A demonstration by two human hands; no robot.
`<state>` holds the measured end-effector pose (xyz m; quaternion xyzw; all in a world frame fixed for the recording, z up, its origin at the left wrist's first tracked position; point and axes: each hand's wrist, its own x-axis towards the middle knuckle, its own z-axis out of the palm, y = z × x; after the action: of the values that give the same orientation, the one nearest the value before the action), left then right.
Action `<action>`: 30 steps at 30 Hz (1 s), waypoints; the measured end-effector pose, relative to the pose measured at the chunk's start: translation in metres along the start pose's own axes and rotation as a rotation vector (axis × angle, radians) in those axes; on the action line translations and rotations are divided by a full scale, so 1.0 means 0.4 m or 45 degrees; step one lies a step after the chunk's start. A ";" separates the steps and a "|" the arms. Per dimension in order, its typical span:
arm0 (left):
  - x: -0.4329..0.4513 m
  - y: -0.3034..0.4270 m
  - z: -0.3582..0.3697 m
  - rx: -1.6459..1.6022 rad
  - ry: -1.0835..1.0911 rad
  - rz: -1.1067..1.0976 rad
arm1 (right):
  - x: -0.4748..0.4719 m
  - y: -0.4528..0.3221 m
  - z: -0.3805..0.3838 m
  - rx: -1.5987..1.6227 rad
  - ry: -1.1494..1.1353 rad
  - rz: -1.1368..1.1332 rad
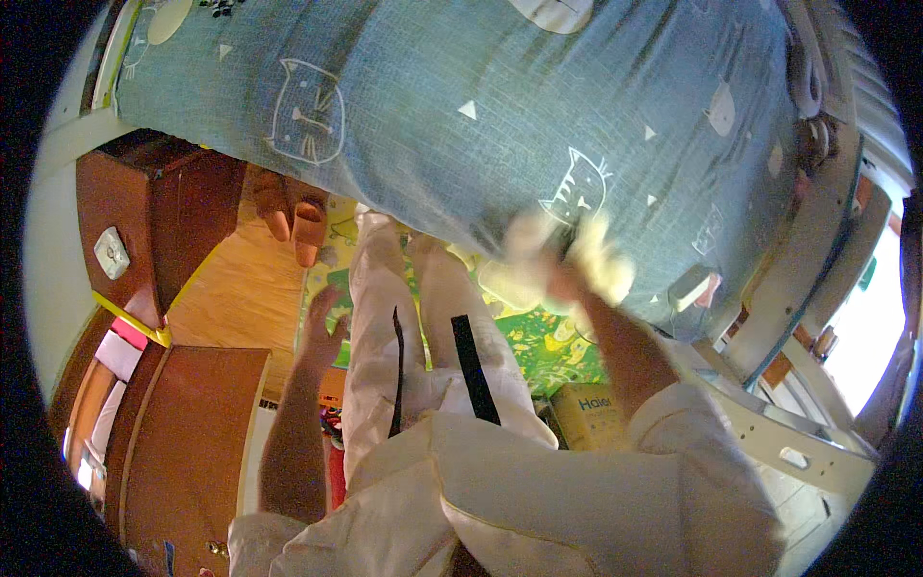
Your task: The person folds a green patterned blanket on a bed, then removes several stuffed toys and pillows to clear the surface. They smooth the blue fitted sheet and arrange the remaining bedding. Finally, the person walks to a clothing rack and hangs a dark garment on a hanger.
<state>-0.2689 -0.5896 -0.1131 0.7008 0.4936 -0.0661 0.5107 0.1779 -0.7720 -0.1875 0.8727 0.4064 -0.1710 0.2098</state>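
Observation:
A blue-grey bed sheet (433,108) printed with white cat faces and triangles covers the bed before me. At its lower edge is my right hand (559,278), blurred by motion. Pale yellowish-white blurred objects (602,263) lie around that hand, seemingly soft; whether they are in its grasp cannot be told. My left hand (328,324) hangs beside my left leg with its fingers apart, holding nothing. A small white and pink object (694,288) rests on the sheet to the right of my right hand.
Orange-brown slippers (308,231) stand on the wooden floor by a dark wooden cabinet (155,216). Under my legs lies a green and yellow patterned mat (551,346). A cardboard box (588,415) sits at lower right, near a pale slotted rail (786,451). A brown wooden cabinet (191,440) is at lower left.

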 end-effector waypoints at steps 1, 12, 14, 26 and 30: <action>-0.019 0.039 0.010 -0.065 -0.046 0.014 | -0.121 0.005 0.027 0.204 -0.483 -0.064; 0.125 0.094 -0.038 -0.288 -0.106 -0.024 | 0.082 0.091 -0.426 0.786 0.150 0.128; 0.149 0.107 -0.039 -0.432 -0.265 -0.029 | 0.082 0.098 -0.183 0.718 0.095 0.352; -0.062 0.181 -0.055 -0.779 -0.657 -0.705 | -0.595 -0.370 -0.455 1.282 -0.100 -0.487; -0.090 0.274 -0.091 -1.199 -0.738 -0.572 | -0.608 -0.375 -0.554 1.696 0.193 -0.569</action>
<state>-0.2188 -0.5829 -0.0031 0.2310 0.4464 -0.1351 0.8539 -0.0595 -0.7279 0.0814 0.7207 0.3980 -0.3612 -0.4379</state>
